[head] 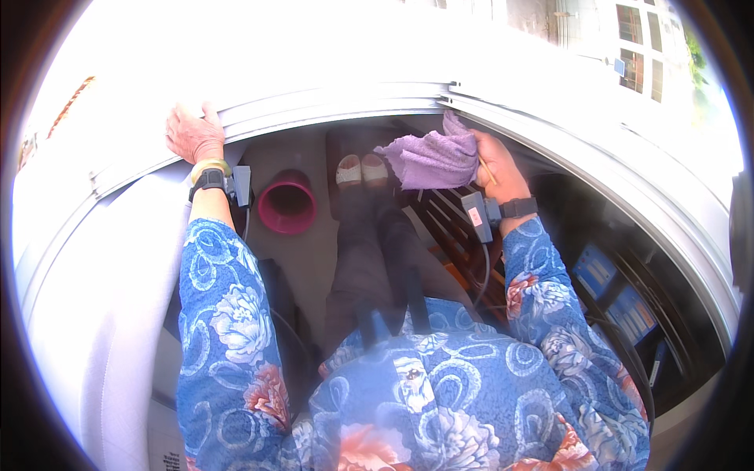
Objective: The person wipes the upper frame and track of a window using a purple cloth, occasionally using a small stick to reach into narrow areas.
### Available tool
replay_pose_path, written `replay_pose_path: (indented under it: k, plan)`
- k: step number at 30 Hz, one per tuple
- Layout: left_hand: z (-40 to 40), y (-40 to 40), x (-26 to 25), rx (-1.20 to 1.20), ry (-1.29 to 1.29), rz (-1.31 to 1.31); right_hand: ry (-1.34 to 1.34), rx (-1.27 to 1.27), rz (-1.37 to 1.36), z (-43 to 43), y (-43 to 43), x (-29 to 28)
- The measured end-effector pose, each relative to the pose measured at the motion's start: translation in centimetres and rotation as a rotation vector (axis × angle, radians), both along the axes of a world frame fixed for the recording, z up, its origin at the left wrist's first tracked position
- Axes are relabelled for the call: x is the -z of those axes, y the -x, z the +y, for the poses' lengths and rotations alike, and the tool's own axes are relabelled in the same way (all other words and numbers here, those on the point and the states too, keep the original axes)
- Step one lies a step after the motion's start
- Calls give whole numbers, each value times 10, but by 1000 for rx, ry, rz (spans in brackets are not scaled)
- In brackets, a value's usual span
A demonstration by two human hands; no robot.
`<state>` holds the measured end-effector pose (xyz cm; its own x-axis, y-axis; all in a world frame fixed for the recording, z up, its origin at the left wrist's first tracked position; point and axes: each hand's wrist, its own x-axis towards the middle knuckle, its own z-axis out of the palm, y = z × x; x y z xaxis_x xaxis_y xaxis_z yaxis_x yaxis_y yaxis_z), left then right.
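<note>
My left hand [195, 132] rests on the white window frame [330, 100] at the upper left, with its fingers over the edge and no object seen in it. At the right, my right hand [499, 165] grips a crumpled purple cloth [433, 154] and a thin yellowish stick [488, 170]. The cloth hangs to the left of that hand, its upper tip touching the frame near the corner of the tracks. Some of my right fingers are hidden behind the cloth and stick. Both wrists carry strapped grey devices with cables.
A magenta bin [287, 203] stands on the floor below the frame. Dark wooden slats [447, 229] lie right of my legs. Blue folders [633, 315] sit on a dark shelf at the lower right. A pale curtain [126, 306] hangs at the left. Outside, a building [633, 53] shows.
</note>
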<state>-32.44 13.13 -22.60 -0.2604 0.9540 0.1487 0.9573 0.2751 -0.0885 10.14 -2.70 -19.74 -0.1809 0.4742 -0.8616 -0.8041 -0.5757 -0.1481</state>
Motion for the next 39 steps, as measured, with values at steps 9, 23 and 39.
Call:
replay_pose_path:
  k: [9,23,39]
  plan:
    - [-13,-32,-5,73,-145,16,80,178,60,24,99,-6]
    - [-19,-42,-5,80,-101,-14,-96,-175,-372,-33,5,5]
    - [-16,-43,2,71,-114,-45,-437,-1385,-1642,13,127,-5]
